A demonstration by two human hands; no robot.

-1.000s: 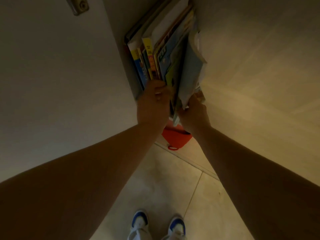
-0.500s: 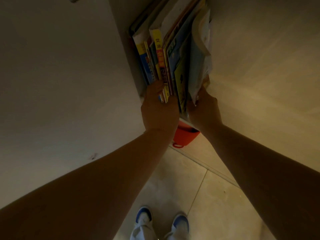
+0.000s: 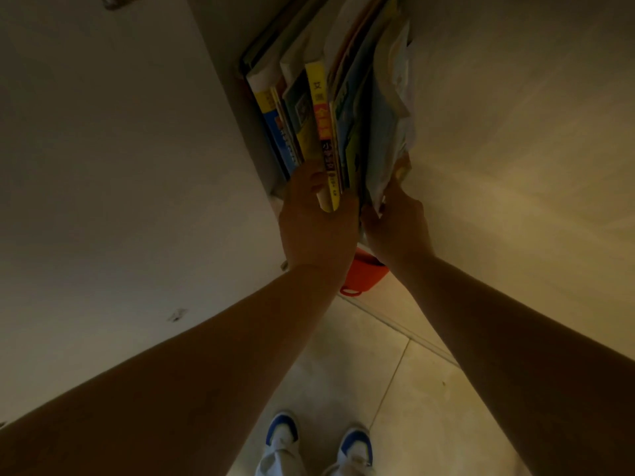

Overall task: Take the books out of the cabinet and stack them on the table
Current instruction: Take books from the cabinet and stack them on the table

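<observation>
Head view is looking down along two bare forearms toward a pale cabinet (image 3: 120, 173) whose narrow opening is sitting between two light panels. A tiled floor (image 3: 385, 372) is showing below, lit warmer on the right.

A row of books (image 3: 330, 108) is standing upright inside that opening, spines facing out, packed close together and leaning slightly left at the top. They are filling the compartment; none is lying on any table in view.

The left hand (image 3: 318, 228) is reaching up under the row. Its fingers are curling round the lower end of a yellow-spined book (image 3: 323, 132) near the middle, thumb on the left side, so it is gripping that book and its close neighbours.

The right hand (image 3: 398, 225) is pressing against the right end of the row, where floppy pale-blue covers (image 3: 388, 132) are sagging outward. Its fingertips are hidden behind those covers; it is clasping their bottom edge, though how far the fingers are wrapping cannot be told.

An orange container (image 3: 364, 276) is sitting on the floor just under the hands, partly hidden by the wrists.

Two white shoes with blue tops (image 3: 316, 444) are standing at the bottom edge.
</observation>
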